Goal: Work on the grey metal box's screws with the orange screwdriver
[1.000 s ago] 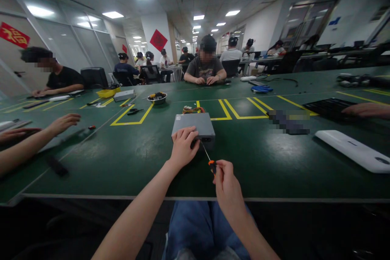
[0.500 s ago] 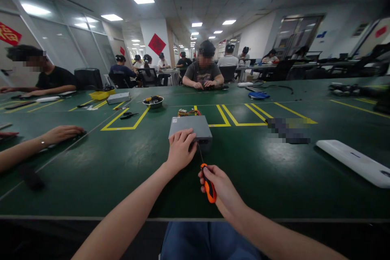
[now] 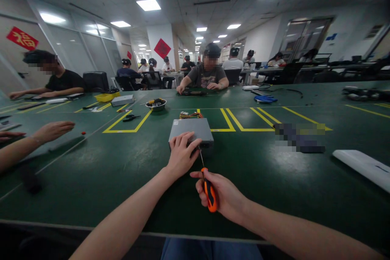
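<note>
A grey computer power supply [image 3: 195, 126] lies on the green table straight ahead, its bundle of coloured wires [image 3: 191, 115] at the far side. My left hand [image 3: 182, 155] grips its near left part, fingers on the top and thumb stretched toward the front face. In my right hand [image 3: 221, 195] is a screwdriver [image 3: 210, 195] with an orange and black handle, its index finger pointing out to the left. The thin shaft slants up to the front face of the power supply, by my left thumb. Where exactly the tip sits is hard to make out.
A metal bowl [image 3: 156, 106] with tools stands beyond, left of the power supply. Blue gloves [image 3: 265, 98] and a white casing [image 3: 364, 166] lie to the right. Yellow tape [image 3: 254, 130] marks the table. A co-worker's hand [image 3: 53, 130] is at left; another person [image 3: 207, 74] sits opposite.
My view has shifted slightly. My right index finger has stretched out from the screwdriver handle. My left thumb has straightened toward the shaft. The co-worker's hand at left has lifted.
</note>
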Available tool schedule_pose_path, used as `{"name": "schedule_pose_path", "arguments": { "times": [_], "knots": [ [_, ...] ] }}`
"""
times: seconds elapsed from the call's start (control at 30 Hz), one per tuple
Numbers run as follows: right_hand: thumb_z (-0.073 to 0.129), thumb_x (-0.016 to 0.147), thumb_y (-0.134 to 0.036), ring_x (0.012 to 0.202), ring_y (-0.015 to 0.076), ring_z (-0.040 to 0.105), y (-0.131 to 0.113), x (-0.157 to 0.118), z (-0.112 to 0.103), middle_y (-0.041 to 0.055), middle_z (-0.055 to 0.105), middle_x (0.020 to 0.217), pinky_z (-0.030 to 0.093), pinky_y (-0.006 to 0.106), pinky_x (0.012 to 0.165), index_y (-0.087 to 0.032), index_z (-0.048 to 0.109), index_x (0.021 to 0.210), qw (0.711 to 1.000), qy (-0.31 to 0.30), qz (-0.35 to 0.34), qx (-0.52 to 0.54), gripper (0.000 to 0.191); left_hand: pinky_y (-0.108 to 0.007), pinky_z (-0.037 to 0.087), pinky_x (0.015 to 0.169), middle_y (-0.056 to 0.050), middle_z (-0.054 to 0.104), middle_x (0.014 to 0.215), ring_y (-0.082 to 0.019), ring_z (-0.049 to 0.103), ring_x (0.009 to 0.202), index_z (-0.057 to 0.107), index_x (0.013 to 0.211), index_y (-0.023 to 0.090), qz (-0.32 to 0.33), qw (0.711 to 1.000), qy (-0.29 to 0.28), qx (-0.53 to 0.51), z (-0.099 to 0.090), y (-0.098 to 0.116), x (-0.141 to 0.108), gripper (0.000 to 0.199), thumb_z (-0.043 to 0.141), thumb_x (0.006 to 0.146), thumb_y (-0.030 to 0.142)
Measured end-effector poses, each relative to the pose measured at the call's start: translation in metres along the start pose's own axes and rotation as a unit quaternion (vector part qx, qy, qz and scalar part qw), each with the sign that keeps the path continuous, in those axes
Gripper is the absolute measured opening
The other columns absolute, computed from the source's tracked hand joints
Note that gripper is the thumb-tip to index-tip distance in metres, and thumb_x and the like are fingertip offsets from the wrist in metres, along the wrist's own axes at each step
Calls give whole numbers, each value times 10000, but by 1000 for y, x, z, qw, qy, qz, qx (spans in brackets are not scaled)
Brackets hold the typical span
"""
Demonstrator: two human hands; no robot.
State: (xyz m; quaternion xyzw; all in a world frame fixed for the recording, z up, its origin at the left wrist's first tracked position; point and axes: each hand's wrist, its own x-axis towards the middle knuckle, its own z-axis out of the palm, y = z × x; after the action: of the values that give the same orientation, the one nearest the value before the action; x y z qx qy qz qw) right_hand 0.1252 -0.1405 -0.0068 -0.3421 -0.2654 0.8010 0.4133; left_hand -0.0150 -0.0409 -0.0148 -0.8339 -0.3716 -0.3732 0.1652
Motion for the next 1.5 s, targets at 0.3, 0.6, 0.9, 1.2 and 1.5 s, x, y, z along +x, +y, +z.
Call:
{"name": "schedule_pose_path", "arguments": {
  "times": [0.3, 0.6, 0.9, 1.2, 1.5],
  "knots": [
    [280, 917, -412, 613, 145, 557, -27, -2, -10, 88, 576, 835, 466, 296, 567, -126, 469, 1095, 914, 102, -153, -361, 386, -436, 240, 916, -37, 543, 1257, -221, 480, 1142, 637, 866, 267, 53, 999, 3, -13, -1, -1, -2, 136, 502, 874, 251],
    [533, 829, -243, 1078, 156, 535, -47, -15, -20, 37, 600, 1168, 458, 267, 864, -231, 564, 1106, 164, -163, -656, -718, 280, -421, 244, 910, -5, 556, 1253, -207, 471, 1155, 622, 916, 281, 33, 999, -19, -33, -1, -1, 0, 151, 475, 889, 259],
    [615, 798, -230, 911, 148, 616, -30, 0, -24, 63, 666, 931, 522, 239, 742, -160, 551, 779, 214, -137, -685, -683, 97, -411, 281, 939, -54, 469, 1356, -238, 421, 1203, 457, 1247, 233, -33, 999, -39, -6, -9, 6, 7, 423, 493, 826, 227],
    [569, 830, -213, 1030, 176, 573, -32, -8, -35, 98, 642, 1043, 495, 276, 829, -98, 552, 1030, 191, -114, -666, -712, 231, -404, 291, 924, -7, 587, 1226, -211, 478, 1139, 548, 1119, 269, -60, 998, -19, -22, -5, 7, 9, 285, 504, 840, 227],
    [551, 841, -372, 687, 122, 578, -30, -7, -32, 111, 628, 959, 470, 234, 607, -168, 524, 901, 210, -72, -638, -737, 215, -405, 282, 921, -19, 585, 1222, -213, 467, 1143, 548, 1128, 275, -55, 998, -21, -35, -4, 2, 8, 295, 507, 839, 226]
  ]
}}
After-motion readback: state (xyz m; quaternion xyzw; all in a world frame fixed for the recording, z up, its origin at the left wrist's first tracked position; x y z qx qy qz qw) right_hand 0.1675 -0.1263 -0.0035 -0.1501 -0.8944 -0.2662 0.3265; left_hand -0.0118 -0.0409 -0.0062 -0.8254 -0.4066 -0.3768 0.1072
